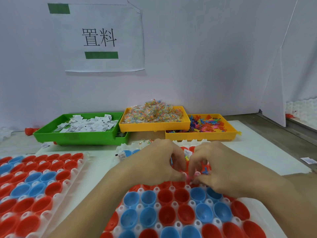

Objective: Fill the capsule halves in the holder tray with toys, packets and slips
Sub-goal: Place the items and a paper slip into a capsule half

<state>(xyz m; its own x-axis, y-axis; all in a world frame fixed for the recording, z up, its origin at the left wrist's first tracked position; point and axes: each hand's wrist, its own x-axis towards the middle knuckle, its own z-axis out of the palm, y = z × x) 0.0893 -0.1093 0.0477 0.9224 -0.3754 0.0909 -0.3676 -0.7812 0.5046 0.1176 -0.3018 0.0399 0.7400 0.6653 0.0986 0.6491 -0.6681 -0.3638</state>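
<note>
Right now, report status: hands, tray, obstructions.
Left hand and right hand pinching small toys over holder tray. Near capsule halves empty. Nothing in the way.

You are facing a paper sign (103,37) on the wall | it is showing "置料" in black | slip print is staying unreadable.

The single head camera is looking forward and down, sitting close above the holder tray (173,210), facing the white back wall (205,57).
</note>
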